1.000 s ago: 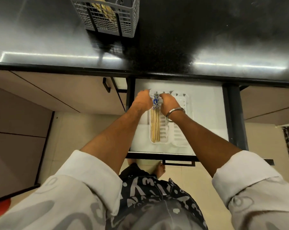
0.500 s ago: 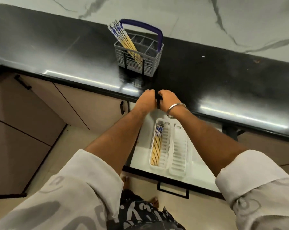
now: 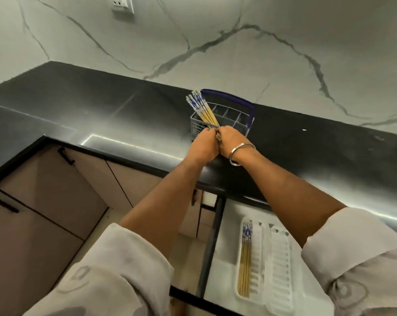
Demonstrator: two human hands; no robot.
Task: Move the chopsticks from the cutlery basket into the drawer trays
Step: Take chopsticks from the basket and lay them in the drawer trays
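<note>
Both hands [image 3: 218, 142] have risen from the drawer to the basket's chopsticks [image 3: 203, 111].

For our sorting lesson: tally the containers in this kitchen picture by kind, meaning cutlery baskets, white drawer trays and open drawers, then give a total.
Cutlery basket: 1
White drawer trays: 2, the left tray holding chopsticks, the right tray bare
Open drawer: 1
Total: 4

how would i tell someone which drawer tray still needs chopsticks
Look below the black countertop into the open drawer at lower right, where two white slotted trays lie side by side. The empty tray is the right-hand one; its neighbour, the left tray, already holds chopsticks.
</note>
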